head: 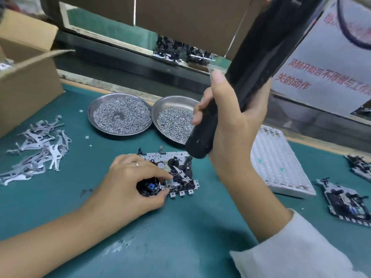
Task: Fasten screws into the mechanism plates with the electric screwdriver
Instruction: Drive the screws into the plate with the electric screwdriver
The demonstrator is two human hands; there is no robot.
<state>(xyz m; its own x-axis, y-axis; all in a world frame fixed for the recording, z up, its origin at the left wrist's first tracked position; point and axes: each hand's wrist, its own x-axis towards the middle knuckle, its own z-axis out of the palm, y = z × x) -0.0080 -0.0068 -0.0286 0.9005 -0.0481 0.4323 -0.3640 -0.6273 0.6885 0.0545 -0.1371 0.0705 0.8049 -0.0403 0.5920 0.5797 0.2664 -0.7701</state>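
— Left to right on the green desk [180, 247]?
— A loose pile of metal levers [38, 149], two steel dishes of screws [120, 115], one mechanism plate [172, 173] at centre under the left hand's [130, 183] pinching grip.
— And the right hand [230, 121]?
— Clenched round the black electric screwdriver [241, 81] above that plate; two more plates [345, 201] lie far right

Centre: mechanism plate [176, 173] lay on the table [180, 227].
Behind: two screw dishes [119, 115] side by side.
Left: loose levers [38, 149].
Right: tray [281, 163], finished plates [345, 199].
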